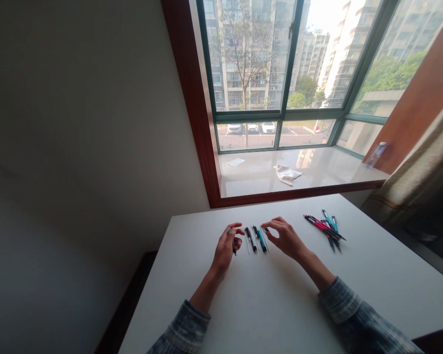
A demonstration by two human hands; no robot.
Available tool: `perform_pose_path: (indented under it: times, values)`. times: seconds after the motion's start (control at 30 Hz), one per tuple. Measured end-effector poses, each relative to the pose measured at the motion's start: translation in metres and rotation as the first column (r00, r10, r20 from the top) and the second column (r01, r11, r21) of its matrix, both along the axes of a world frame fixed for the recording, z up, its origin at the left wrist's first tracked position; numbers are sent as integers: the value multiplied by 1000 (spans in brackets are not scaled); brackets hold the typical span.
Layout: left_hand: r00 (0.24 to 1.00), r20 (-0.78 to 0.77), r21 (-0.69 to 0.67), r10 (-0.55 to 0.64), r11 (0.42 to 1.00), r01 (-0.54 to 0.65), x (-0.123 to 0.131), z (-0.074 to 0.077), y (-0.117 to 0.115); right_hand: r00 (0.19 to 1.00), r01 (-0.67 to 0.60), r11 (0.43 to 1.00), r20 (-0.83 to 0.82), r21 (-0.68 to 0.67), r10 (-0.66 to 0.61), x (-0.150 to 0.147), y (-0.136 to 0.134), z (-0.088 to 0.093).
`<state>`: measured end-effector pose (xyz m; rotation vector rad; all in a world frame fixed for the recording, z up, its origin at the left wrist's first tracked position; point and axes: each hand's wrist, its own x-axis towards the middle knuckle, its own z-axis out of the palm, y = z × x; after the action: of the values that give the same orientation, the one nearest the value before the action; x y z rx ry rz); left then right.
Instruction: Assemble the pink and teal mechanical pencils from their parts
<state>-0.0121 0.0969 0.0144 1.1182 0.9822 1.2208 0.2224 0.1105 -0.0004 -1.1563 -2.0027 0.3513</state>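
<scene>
My left hand (227, 246) is curled around a pen (234, 246) with a dark lower end; a bit of teal shows above the fingers. Between my hands lie pen parts in a loose row: a black barrel (250, 240), a teal-and-black barrel (262, 241) and thin, pale refill-like sticks (247, 242). At the right end of this row, my right hand (285, 239) has thumb and forefinger bent toward each other around a small dark pen part (267, 229). How firmly they grip it is hard to see.
A pile of pink, black and teal pens (325, 227) lies at the right on the white table (266, 309). Behind the table, a white cloth (288, 174), a paper piece (236, 162) and a clear bottle (375, 155) are on the windowsill. A curtain (421, 162) hangs at right.
</scene>
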Motion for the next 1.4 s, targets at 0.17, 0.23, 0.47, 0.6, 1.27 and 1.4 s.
perform_pose_path:
  times: [0.17, 0.23, 0.47, 0.6, 1.27, 1.4]
  values:
    - [999, 39, 57, -28, 998, 25, 3, 2, -5, 966, -37, 986, -260, -163, -6, -37, -30, 6]
    - [997, 36, 66, -71, 995, 69, 5, 4, -8, 916, -130, 961, -400, -243, 23, -56, -42, 4]
    - [994, -76, 133, -82, 987, 92, 10, 6, -11, 803, -278, 897, -596, -342, 22, -83, -54, -9]
    - [967, -173, 234, 188, 961, -145, 1, 9, -5, 739, -286, 882, -672, -374, -45, -76, -50, -11]
    - [997, -69, -9, -36, 999, 36, 4, 6, -7, 458, -192, 897, -845, -398, -277, -35, -25, -2]
    - [995, 5, -98, -102, 990, 102, 10, 4, -12, 416, -183, 905, -864, -384, -283, -33, -25, -1]
